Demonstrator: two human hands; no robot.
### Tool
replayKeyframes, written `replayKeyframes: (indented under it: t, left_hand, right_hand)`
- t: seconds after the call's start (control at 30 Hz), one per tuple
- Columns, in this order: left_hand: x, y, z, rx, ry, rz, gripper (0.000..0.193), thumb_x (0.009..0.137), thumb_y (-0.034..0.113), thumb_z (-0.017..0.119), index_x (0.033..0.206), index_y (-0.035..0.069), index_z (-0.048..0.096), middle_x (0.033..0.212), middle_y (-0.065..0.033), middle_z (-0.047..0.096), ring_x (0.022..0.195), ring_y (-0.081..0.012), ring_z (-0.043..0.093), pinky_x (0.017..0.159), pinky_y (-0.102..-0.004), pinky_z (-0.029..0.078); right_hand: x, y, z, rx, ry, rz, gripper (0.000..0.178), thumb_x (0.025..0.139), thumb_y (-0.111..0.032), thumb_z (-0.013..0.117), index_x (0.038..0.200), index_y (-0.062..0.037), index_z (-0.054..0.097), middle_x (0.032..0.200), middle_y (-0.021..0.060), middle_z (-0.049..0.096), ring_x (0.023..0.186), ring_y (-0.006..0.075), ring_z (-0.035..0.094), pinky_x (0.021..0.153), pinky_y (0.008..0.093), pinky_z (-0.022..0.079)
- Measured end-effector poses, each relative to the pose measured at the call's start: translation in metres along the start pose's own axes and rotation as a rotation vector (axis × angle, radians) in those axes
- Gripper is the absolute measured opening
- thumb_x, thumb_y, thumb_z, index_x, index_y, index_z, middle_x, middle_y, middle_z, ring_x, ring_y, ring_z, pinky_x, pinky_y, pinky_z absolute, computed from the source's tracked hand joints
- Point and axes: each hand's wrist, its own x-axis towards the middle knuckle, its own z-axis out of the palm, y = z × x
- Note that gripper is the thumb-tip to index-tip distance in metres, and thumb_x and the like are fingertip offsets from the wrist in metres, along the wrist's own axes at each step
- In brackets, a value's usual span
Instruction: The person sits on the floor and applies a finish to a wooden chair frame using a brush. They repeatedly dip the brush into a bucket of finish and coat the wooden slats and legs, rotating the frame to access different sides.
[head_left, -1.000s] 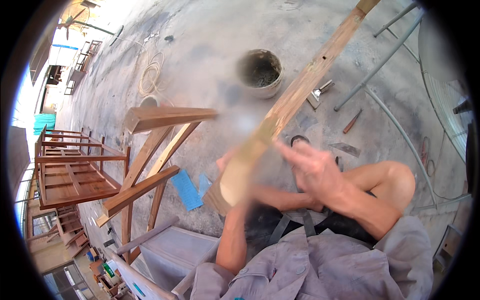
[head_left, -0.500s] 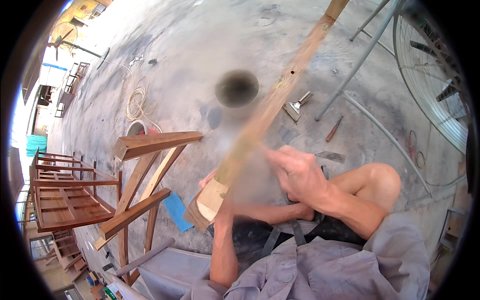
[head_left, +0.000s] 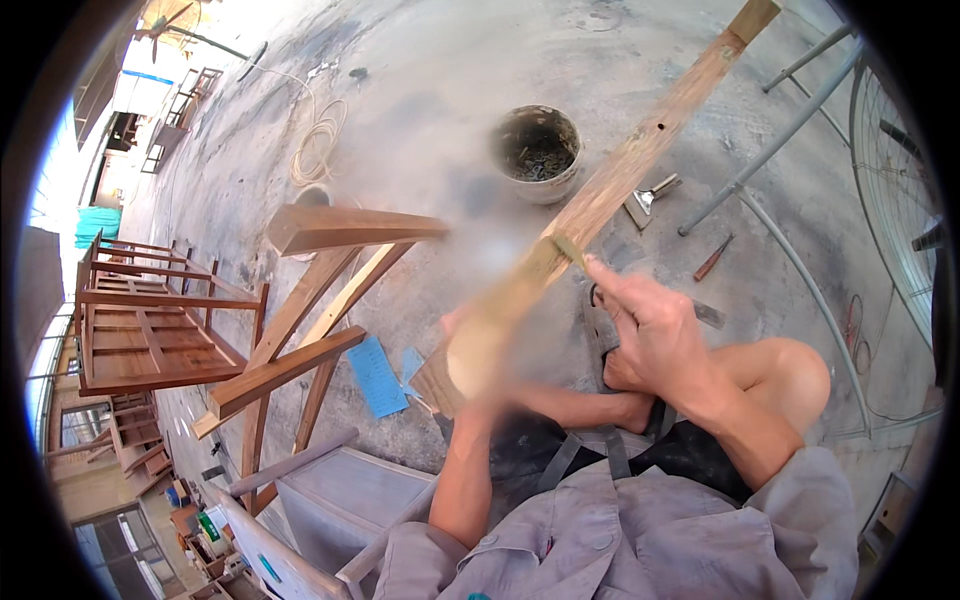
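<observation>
A long wooden beam (head_left: 625,165) slants from my lap toward the far right, with a small dark hole in its upper face. My left hand (head_left: 453,323) is wrapped under its near end; only some fingertips show past the far edge, and that part is blurred. My right hand (head_left: 655,318) is closed on a small, flat, brownish strip (head_left: 570,250), whose tip rests on the beam's face. What exactly the strip is, I cannot make out. The beam's near end has a pale patch.
Beyond the beam stands a bucket (head_left: 540,165) with dark scraps inside. A metal-headed tool (head_left: 650,200) and a wooden-handled tool (head_left: 713,258) lie right of it. A wooden frame (head_left: 290,350), blue sheet (head_left: 377,375) and grey chair (head_left: 345,500) stand left; a tubular metal stand (head_left: 770,130) is right.
The view has shifted, so the surroundings sit further right. My right hand's blur has eased, and the strip in its fingers now shows against the beam. The left hand stays at the near end.
</observation>
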Motion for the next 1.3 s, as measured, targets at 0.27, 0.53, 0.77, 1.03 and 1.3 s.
replayKeyframes:
  t: [0.27, 0.53, 0.77, 1.03, 1.3]
  left_hand:
    - [0.019, 0.018, -0.011, 0.284, 0.029, 0.309, 0.033, 0.077, 0.003, 0.086, 0.103, 0.005, 0.066, 0.094, -0.0082, 0.067, 0.081, -0.0268, 0.064, 0.071, -0.0378, 0.051]
    - [0.023, 0.018, -0.007, 0.21, 0.064, 0.283, 0.034, 0.075, 0.003, 0.087, 0.101, 0.005, 0.066, 0.093, -0.0088, 0.068, 0.077, -0.028, 0.065, 0.067, -0.0381, 0.05]
    - [0.022, 0.012, -0.011, 0.201, 0.054, 0.294, 0.036, 0.077, 0.004, 0.086, 0.106, 0.005, 0.064, 0.093, -0.0089, 0.066, 0.079, -0.0274, 0.064, 0.067, -0.0376, 0.051]
    - [0.018, 0.014, -0.006, 0.153, 0.004, 0.204, 0.03, 0.081, 0.004, 0.082, 0.106, 0.004, 0.066, 0.094, -0.0094, 0.067, 0.084, -0.028, 0.065, 0.069, -0.0392, 0.051]
    - [0.023, 0.015, -0.019, 0.27, -0.163, 0.077, 0.028, 0.083, 0.014, 0.075, 0.11, 0.007, 0.074, 0.103, -0.009, 0.073, 0.097, -0.0264, 0.07, 0.085, -0.0385, 0.055]
  right_hand:
    - [0.0, -0.007, 0.007, -0.019, -0.05, -0.037, 0.054, 0.082, 0.006, 0.065, 0.134, -0.009, 0.066, 0.078, 0.0133, 0.061, 0.067, 0.033, 0.064, 0.06, 0.0409, 0.053]
    - [0.006, -0.018, 0.013, 0.012, -0.136, -0.043, 0.051, 0.085, 0.008, 0.066, 0.132, -0.0113, 0.068, 0.079, 0.0118, 0.063, 0.068, 0.0312, 0.064, 0.059, 0.0393, 0.053]
    - [0.021, -0.039, 0.007, -0.077, -0.218, -0.221, 0.061, 0.077, -0.039, 0.083, 0.127, -0.0088, 0.065, 0.079, 0.0107, 0.06, 0.066, 0.0318, 0.067, 0.054, 0.0407, 0.053]
    - [0.002, -0.042, 0.025, -0.228, -0.247, -0.223, 0.059, 0.081, -0.047, 0.078, 0.125, -0.0085, 0.066, 0.084, 0.0091, 0.058, 0.07, 0.0278, 0.068, 0.055, 0.0414, 0.054]
    - [0.015, -0.044, 0.011, -0.034, -0.215, -0.083, 0.07, 0.077, -0.046, 0.082, 0.131, -0.0046, 0.065, 0.084, 0.0134, 0.062, 0.07, 0.0315, 0.068, 0.059, 0.0418, 0.055]
